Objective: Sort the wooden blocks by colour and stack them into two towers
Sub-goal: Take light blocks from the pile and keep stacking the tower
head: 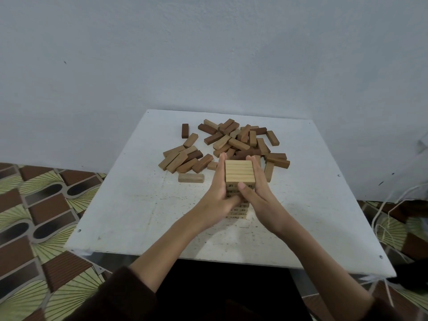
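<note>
A tower of light wooden blocks (239, 172) stands in the middle of the white table (143, 205). My left hand (218, 189) presses flat against its left side with straight fingers. My right hand (259, 193) presses flat against its right side, thumb on the near face. Behind the tower lies a loose heap of light and dark brown blocks (234, 142). A smaller group of blocks (183, 159) lies to the left, and one light block (191, 177) lies apart near the tower. Lower layers of the tower are partly hidden by my hands.
The table's far edge meets a pale wall (208, 54). A patterned floor (34, 216) shows on the left. White cords (379, 225) hang off the table's right side. A single dark block (184, 130) lies at the heap's far left.
</note>
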{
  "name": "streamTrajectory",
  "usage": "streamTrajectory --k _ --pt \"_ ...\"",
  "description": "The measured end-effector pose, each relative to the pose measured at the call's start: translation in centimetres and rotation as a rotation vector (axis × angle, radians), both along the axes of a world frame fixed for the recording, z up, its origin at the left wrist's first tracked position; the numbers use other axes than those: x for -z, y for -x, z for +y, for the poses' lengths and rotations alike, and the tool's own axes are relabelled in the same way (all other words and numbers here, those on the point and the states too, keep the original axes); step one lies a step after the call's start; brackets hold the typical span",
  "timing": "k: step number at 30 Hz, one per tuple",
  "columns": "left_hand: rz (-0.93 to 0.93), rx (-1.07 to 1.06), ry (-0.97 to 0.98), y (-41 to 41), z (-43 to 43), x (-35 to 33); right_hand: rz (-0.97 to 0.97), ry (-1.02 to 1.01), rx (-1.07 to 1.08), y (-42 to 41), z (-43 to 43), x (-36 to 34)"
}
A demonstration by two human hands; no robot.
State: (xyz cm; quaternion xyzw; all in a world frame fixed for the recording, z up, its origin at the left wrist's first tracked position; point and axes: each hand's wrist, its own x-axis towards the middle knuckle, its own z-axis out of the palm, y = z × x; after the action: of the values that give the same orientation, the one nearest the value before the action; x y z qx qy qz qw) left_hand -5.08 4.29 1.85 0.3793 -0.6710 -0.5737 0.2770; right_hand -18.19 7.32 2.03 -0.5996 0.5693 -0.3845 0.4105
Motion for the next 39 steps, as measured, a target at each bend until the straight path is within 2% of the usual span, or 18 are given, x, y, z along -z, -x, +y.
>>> streamTrajectory --k 4,10,17,28,39 --pt "0.01 -0.001 0.017 -0.2 0.1 -0.1 -0.017 0.008 -0.018 0.1 0.2 -0.1" --pt "0.032 -0.063 0.173 -1.9 -0.6 -0.9 0.0 0.062 -0.057 2.4 -0.2 -1.2" --pt "0.036 -0.087 0.241 -2.7 -2.2 -1.3 0.01 0.151 -0.105 3.3 -1.1 -1.9" --pt "0.065 -0.076 0.235 -2.4 -2.7 -1.1 0.087 0.175 -0.116 3.6 -1.9 -1.8" --pt "0.074 -0.06 0.178 -2.3 -2.9 -1.4 0.078 0.16 -0.123 3.7 -2.1 -1.7"
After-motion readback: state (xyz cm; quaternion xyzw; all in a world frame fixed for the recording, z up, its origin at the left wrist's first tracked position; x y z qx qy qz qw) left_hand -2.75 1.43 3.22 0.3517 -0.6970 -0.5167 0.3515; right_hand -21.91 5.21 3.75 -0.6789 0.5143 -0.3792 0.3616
